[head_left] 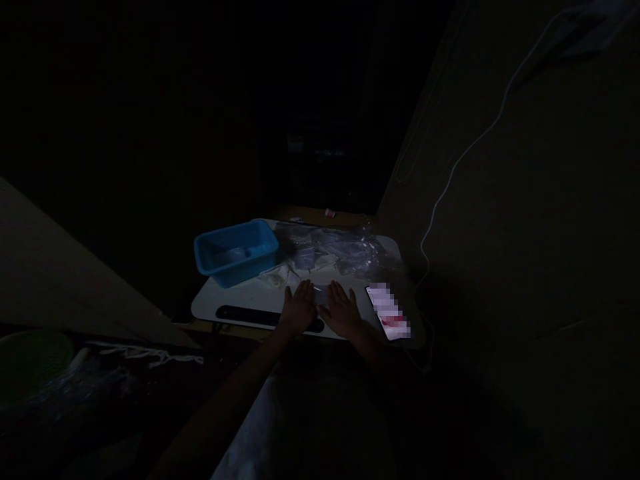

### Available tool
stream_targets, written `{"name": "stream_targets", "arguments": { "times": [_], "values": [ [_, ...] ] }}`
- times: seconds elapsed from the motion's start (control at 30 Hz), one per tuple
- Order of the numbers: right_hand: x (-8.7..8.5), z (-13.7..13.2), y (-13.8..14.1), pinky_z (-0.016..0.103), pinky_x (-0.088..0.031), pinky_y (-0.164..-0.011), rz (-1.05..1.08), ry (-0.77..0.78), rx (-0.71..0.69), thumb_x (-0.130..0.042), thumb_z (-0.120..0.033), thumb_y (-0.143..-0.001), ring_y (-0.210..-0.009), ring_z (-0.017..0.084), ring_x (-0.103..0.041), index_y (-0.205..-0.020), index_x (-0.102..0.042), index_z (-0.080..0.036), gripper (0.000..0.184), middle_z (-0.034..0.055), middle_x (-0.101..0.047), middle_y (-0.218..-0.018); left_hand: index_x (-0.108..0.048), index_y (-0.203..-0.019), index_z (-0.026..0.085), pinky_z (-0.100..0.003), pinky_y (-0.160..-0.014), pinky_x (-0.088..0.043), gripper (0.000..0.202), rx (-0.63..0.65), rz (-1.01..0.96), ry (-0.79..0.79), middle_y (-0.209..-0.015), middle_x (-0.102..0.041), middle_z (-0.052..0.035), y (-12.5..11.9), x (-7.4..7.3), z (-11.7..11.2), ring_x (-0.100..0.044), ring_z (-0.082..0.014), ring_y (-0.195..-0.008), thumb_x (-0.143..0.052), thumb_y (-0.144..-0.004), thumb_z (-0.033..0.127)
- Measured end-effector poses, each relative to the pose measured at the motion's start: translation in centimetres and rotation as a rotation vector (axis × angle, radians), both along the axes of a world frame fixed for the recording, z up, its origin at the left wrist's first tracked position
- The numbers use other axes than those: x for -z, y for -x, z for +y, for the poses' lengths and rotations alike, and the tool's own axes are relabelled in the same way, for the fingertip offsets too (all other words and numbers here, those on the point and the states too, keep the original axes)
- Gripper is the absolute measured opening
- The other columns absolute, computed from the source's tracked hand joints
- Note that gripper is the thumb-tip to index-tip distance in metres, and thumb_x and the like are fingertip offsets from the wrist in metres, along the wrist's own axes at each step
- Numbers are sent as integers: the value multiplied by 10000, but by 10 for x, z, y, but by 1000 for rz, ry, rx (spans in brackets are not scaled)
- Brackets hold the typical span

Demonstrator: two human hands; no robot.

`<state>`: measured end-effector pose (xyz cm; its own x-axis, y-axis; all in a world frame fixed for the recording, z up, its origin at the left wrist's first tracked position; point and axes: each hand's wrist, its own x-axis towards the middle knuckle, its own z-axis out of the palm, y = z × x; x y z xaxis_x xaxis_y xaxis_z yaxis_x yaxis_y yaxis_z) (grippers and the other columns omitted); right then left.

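Dim light throughout — a white cable (474, 143) runs down the right wall (525, 267) — darkness beyond.

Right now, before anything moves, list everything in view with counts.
white table: one, white, under the hands
blue plastic tub: one, blue, on the table's left
clear plastic bags: several, clear, heaped on the table's far half
crumpled white wrapper: one, white, beside the tub
smartphone: one, lit with blurred screen, on the table's right
small pink object: one, pink, beyond the table
white cable: one, white, along the right wall
round green object: one, dim green, lower left
left hand: one, open, flat on the table
right hand: one, open, flat on the table
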<state>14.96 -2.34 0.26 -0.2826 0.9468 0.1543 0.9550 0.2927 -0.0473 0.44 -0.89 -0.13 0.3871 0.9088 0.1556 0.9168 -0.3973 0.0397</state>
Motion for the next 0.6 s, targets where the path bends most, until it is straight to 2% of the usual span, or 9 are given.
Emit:
{"name": "stream_targets", "arguments": {
  "times": [0.23,0.33,0.47,0.6],
  "values": [
    [-1,1,1,466,-46,-1017,-29,47,3,-209,-511,-829,-1304,224,-86,-1339,-204,-65,677,144,-160,-1410,-336,-1291,117,-497,-980,-226,483,-127,-123,-23,-1366,-310,-115,8,-5,1,-249,-216,-1265,-238,-832,235],
    [-4,2,3,470,-39,-1017,-26,71,16,-237,-485,-823,-1303,226,-77,-1338,-204,-58,670,143,-150,-1413,-299,-1311,153,-528,-1003,-148,475,-48,-127,-37,-1379,-286,-88,5,-10,1,-228,-207,-1274,-185,-865,268],
    [-9,0,5,467,-37,-1019,-23,102,19,-296,-427,-809,-1304,226,-67,-1354,-171,-104,646,113,-160,-1419,-274,-1323,164,-523,-1025,-46,491,107,-69,-49,-1384,-279,-78,-15,-16,0,-201,-209,-1284,-134,-887,342],
    [-12,-2,7,457,-29,-1024,-24,82,8,-299,-420,-813,-1303,214,-71,-1364,-139,-168,627,82,-167,-1423,-283,-1321,125,-499,-1033,-37,540,114,-15,-18,-1374,-292,-112,-34,-16,-1,-188,-237,-1285,-107,-886,391]
  ]
}}
